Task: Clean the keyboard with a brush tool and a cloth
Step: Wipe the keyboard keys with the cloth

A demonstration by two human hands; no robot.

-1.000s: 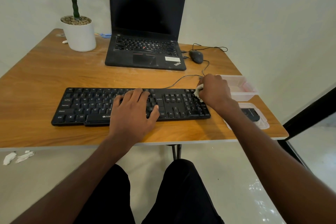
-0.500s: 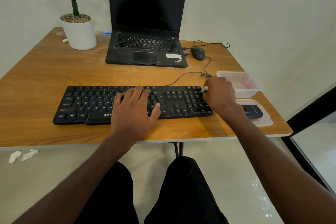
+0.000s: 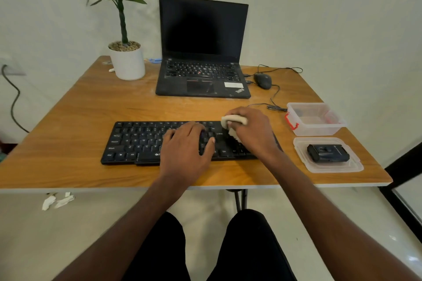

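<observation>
While the left hand (image 3: 186, 146) lies flat with straight fingers on the middle of the black keyboard (image 3: 137, 141) near the front of the counter (image 3: 80, 102), the right hand (image 3: 251, 130) curls its fingers round a pale brush tool (image 3: 233, 120) whose bristles meet the keys right of centre. Pressing too hard could pop a keycap or shove the keyboard sideways; no cloth is visible.

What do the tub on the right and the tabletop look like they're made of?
Tub: clear, slightly glossy plastic by its see-through walls, with red clips. Tabletop: wood-grain surface with a pale edge band and a soft sheen, probably laminate rather than solid wood.
</observation>
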